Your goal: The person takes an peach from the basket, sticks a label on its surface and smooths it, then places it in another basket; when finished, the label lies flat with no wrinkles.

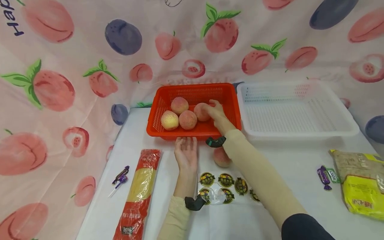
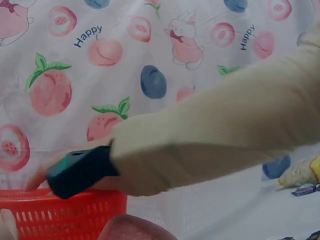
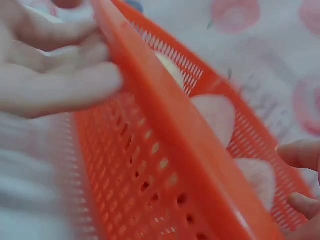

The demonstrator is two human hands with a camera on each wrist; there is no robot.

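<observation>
In the head view, a red basket (image 1: 195,134) holds several peaches (image 1: 188,120). My right hand (image 1: 218,115) reaches over the front rim into it, beside the rightmost peach (image 1: 200,112). The right wrist view shows these fingers (image 3: 300,154) spread, with a small gap to a peach (image 3: 257,180). My left hand (image 1: 186,156) lies palm up at the basket's front, its fingertips by the outer wall, holding nothing. Another peach (image 1: 222,157) sits on the table in front of the basket, partly hidden by the right sleeve.
A white basket (image 1: 300,134) stands right of the red one. Round stickers (image 1: 225,180) lie between the forearms. On the left are a noodle packet (image 1: 141,186) and candies (image 1: 121,176). Farther right are another candy (image 1: 324,176) and food bags (image 1: 363,196).
</observation>
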